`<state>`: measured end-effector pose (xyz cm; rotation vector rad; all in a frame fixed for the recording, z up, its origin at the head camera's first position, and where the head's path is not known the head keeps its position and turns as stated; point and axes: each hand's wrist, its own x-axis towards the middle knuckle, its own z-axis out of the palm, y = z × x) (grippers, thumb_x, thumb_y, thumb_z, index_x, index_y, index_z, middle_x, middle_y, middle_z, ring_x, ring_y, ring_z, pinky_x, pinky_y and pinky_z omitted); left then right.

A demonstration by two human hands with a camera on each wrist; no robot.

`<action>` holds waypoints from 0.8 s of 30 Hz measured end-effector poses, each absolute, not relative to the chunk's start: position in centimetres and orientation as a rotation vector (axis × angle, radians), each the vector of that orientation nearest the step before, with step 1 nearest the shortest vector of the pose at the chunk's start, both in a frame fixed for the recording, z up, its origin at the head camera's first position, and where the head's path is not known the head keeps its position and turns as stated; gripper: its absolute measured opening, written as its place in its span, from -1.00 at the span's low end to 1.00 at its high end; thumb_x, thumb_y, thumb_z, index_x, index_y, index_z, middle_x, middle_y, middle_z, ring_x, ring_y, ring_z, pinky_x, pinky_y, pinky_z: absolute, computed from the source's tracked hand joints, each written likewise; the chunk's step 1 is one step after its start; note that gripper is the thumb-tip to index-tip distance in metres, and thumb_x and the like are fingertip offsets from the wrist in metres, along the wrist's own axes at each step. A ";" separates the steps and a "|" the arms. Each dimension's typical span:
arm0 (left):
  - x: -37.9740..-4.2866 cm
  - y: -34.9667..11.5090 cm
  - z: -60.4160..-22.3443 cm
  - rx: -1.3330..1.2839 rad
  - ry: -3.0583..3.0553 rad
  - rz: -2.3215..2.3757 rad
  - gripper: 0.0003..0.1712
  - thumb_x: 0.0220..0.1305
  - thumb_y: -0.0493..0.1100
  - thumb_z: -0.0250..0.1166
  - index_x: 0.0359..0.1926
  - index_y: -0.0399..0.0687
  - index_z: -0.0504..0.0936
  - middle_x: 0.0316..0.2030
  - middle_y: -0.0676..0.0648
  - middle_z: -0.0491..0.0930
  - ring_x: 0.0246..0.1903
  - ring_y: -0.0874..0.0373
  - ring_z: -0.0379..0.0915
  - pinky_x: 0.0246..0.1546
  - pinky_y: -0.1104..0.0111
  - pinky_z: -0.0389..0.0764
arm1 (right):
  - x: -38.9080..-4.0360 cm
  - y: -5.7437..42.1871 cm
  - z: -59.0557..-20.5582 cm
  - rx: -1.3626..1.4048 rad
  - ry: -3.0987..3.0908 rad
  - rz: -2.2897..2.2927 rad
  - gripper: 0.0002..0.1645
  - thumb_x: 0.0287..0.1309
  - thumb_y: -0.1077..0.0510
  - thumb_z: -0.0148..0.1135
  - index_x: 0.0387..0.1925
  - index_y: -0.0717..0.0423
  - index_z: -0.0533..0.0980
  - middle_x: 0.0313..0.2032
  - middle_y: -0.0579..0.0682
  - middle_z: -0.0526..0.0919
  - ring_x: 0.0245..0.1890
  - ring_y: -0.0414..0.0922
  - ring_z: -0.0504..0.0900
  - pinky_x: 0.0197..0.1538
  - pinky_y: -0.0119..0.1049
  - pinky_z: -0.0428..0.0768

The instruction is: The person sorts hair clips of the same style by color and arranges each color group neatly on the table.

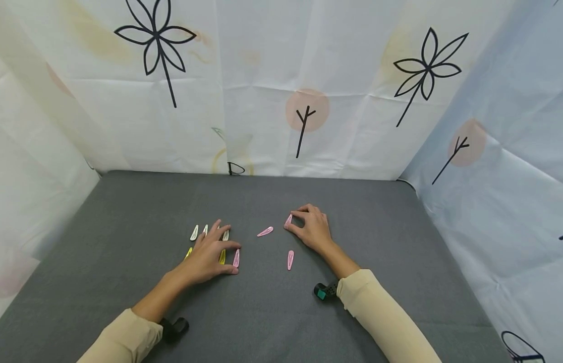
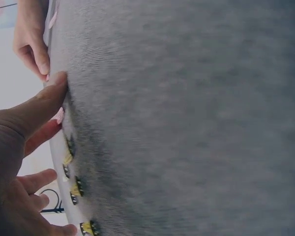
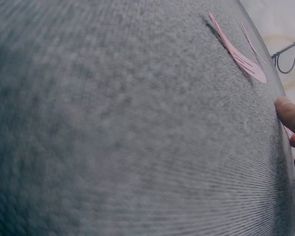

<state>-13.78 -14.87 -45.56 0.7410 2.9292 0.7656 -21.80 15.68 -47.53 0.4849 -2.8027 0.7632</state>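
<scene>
On the grey table my left hand spans a pink hair clip lengthwise, forefinger at its far end and thumb at its near end. Under and beside that hand lie yellow hair clips, partly hidden by the fingers. Farther back is a row of white hair clips, also partly covered. To the right, my right hand holds another pink hair clip between thumb and forefinger. Two loose pink clips lie between the hands: a slanted one and an upright-lying one, also seen in the right wrist view.
The grey cloth-covered table reaches back to a white patterned curtain, which also hangs along both sides. Dark straps with camera mounts sit at the wrists, by beige sleeves.
</scene>
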 end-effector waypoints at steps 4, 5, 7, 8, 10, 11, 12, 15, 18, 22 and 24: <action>-14.2 -14.2 -45.3 0.754 2.934 0.792 -0.22 -0.22 0.22 0.63 0.05 -0.02 0.71 0.37 -0.33 0.30 0.47 -0.36 -0.12 0.20 -0.47 0.01 | -21.8 15.7 -47.5 0.489 -2.807 0.766 -0.41 0.08 -0.13 0.47 0.10 0.06 0.66 0.03 0.11 0.58 0.13 0.11 0.48 0.12 0.10 0.34; -14.4 -13.9 -45.2 0.759 2.937 0.797 -0.22 -0.21 0.24 0.62 0.05 -0.03 0.71 0.36 -0.34 0.30 0.47 -0.36 -0.11 0.19 -0.47 0.03 | -21.8 15.7 -47.5 0.490 -2.806 0.770 -0.41 0.08 -0.13 0.47 0.10 0.06 0.66 0.03 0.11 0.58 0.13 0.11 0.48 0.12 0.10 0.34; -14.7 -13.1 -45.1 0.765 2.944 0.804 -0.25 -0.15 0.25 0.59 0.03 -0.06 0.72 0.36 -0.35 0.30 0.47 -0.36 -0.10 0.19 -0.46 0.05 | -21.8 15.7 -47.5 0.489 -2.806 0.777 -0.41 0.09 -0.13 0.47 0.10 0.07 0.65 0.04 0.11 0.58 0.13 0.11 0.48 0.13 0.10 0.34; -14.8 -12.6 -45.1 0.764 2.941 0.807 -0.28 -0.11 0.24 0.58 0.02 -0.08 0.72 0.36 -0.35 0.30 0.47 -0.36 -0.11 0.19 -0.46 0.06 | -21.8 15.7 -47.5 0.490 -2.805 0.778 -0.41 0.09 -0.13 0.47 0.10 0.07 0.65 0.04 0.11 0.58 0.13 0.11 0.48 0.14 0.10 0.34; -15.1 -11.8 -45.0 0.766 2.940 0.794 -0.35 -0.03 0.21 0.54 0.00 -0.10 0.73 0.34 -0.36 0.31 0.47 -0.37 -0.10 0.20 -0.44 0.08 | -21.8 15.7 -47.6 0.491 -2.804 0.776 -0.41 0.09 -0.13 0.47 0.10 0.07 0.66 0.03 0.11 0.58 0.13 0.11 0.48 0.14 0.10 0.34; -15.2 -11.3 -45.0 0.767 2.938 0.783 -0.37 0.01 0.20 0.53 -0.01 -0.12 0.73 0.34 -0.36 0.32 0.47 -0.37 -0.11 0.20 -0.44 0.08 | -21.8 15.7 -47.6 0.491 -2.802 0.775 -0.41 0.09 -0.13 0.47 0.10 0.07 0.66 0.03 0.11 0.58 0.13 0.11 0.48 0.14 0.10 0.34; -15.4 -11.0 -45.0 0.763 2.935 0.772 -0.39 0.03 0.19 0.52 -0.02 -0.12 0.74 0.34 -0.36 0.32 0.47 -0.37 -0.11 0.20 -0.43 0.09 | -21.8 15.6 -47.6 0.492 -2.803 0.772 -0.41 0.09 -0.13 0.47 0.10 0.07 0.66 0.03 0.11 0.58 0.13 0.11 0.48 0.14 0.10 0.34; -15.7 -10.1 -44.9 0.744 2.937 0.727 -0.40 0.06 0.19 0.50 -0.01 -0.13 0.74 0.35 -0.35 0.31 0.48 -0.35 -0.13 0.22 -0.38 0.10 | -21.8 15.6 -47.6 0.493 -2.801 0.762 -0.42 0.09 -0.14 0.46 0.10 0.06 0.66 0.03 0.11 0.58 0.13 0.11 0.48 0.14 0.10 0.34; -16.2 -9.6 -44.9 0.711 2.950 0.689 -0.38 0.08 0.20 0.49 0.02 -0.14 0.73 0.37 -0.33 0.29 0.49 -0.32 -0.15 0.22 -0.36 0.13 | -21.8 15.5 -47.6 0.489 -2.803 0.761 -0.42 0.09 -0.14 0.46 0.10 0.05 0.66 0.03 0.10 0.58 0.13 0.11 0.48 0.14 0.09 0.34; -16.7 -9.1 -44.8 0.682 2.963 0.662 -0.32 0.09 0.20 0.49 0.07 -0.19 0.70 0.38 -0.33 0.28 0.49 -0.30 -0.15 0.22 -0.35 0.16 | -21.9 15.6 -47.7 0.478 -2.801 0.763 -0.43 0.09 -0.13 0.46 0.09 0.04 0.66 0.03 0.09 0.58 0.13 0.10 0.48 0.14 0.09 0.33; -17.0 -8.9 -44.8 0.672 2.971 0.650 -0.29 0.09 0.21 0.49 0.09 -0.22 0.69 0.37 -0.34 0.29 0.49 -0.31 -0.13 0.21 -0.33 0.19 | -21.9 15.7 -47.7 0.475 -2.800 0.762 -0.43 0.09 -0.14 0.46 0.09 0.05 0.67 0.03 0.09 0.58 0.13 0.10 0.48 0.14 0.09 0.33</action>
